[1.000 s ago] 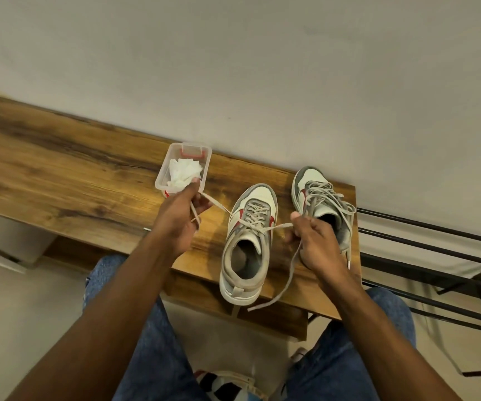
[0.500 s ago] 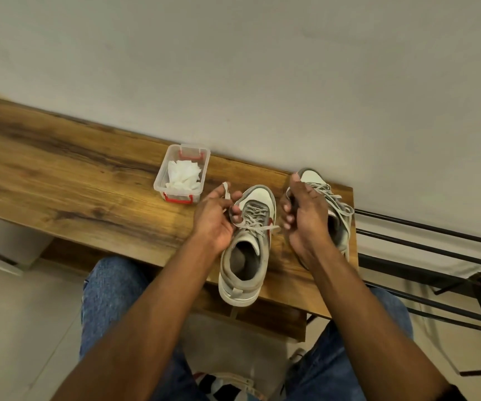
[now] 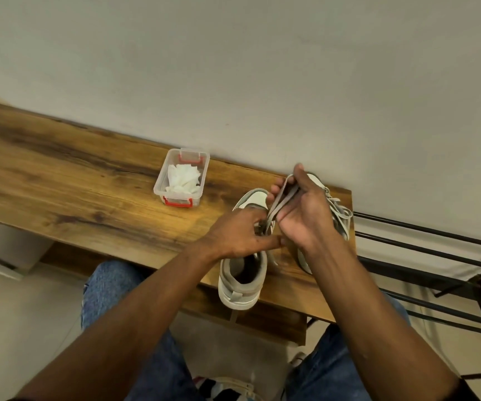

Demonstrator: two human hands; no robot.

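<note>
A grey and cream sneaker (image 3: 242,279) stands on the wooden bench (image 3: 74,192), heel toward me. My left hand (image 3: 239,233) lies over its tongue and pinches the grey lace (image 3: 279,204) near the eyelets. My right hand (image 3: 302,215) is raised just right of it and holds a loop of the same lace, which runs over its fingers. A second matching sneaker (image 3: 340,215) stands behind my right hand, mostly hidden by it.
A small clear plastic box (image 3: 181,178) with red clips holds white crumpled paper, left of the shoes near the wall. A black metal rack (image 3: 435,267) stands right of the bench. My knees in blue jeans are below the bench edge.
A second ago both hands pulled the lace ends wide apart. They have since come together over the shoe, and the right hand now holds up a loop of lace.
</note>
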